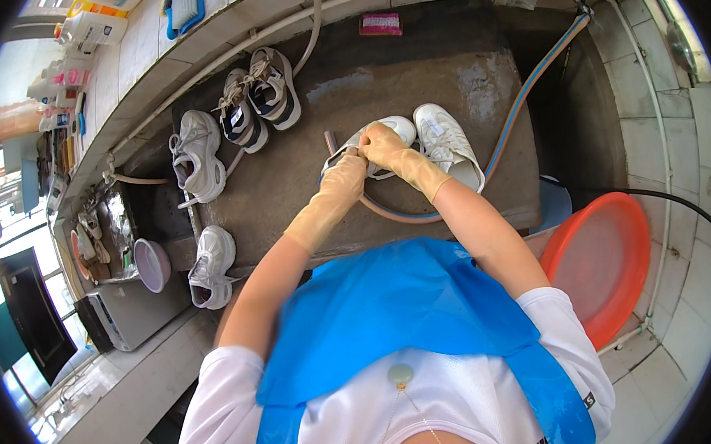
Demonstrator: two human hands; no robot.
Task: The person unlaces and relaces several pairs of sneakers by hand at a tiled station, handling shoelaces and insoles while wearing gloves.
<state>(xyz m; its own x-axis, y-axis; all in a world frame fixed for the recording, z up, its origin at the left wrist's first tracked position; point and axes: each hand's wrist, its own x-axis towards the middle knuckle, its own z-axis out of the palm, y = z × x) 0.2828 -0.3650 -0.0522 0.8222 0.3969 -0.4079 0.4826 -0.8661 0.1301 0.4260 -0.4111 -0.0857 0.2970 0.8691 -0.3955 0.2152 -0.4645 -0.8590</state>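
Observation:
Both my hands wear thin yellowish rubber gloves and meet over a white sneaker [399, 127] lying on the dark stone slab [305, 207]. My left hand [348, 172] has its fingers at the shoe's opening, and my right hand [381, 146] is bent over the laces beside it. The fingers hide the middle of the shoe and just what they pinch. Close to the right of it rests a second white sneaker [446, 141] with its laces on, toe pointing away from me. A hose [401, 217] with a blue stripe curves on the slab below both shoes.
On the left stand a pair of brown-and-black sneakers [272, 88] and grey-white sneakers [196, 156]. A pink brush [380, 25] lies at the back. An orange-red basin [603, 266] leans at the right, near the dark trough. Bottles [91, 29] and a blue brush [185, 8] line the tiled ledge.

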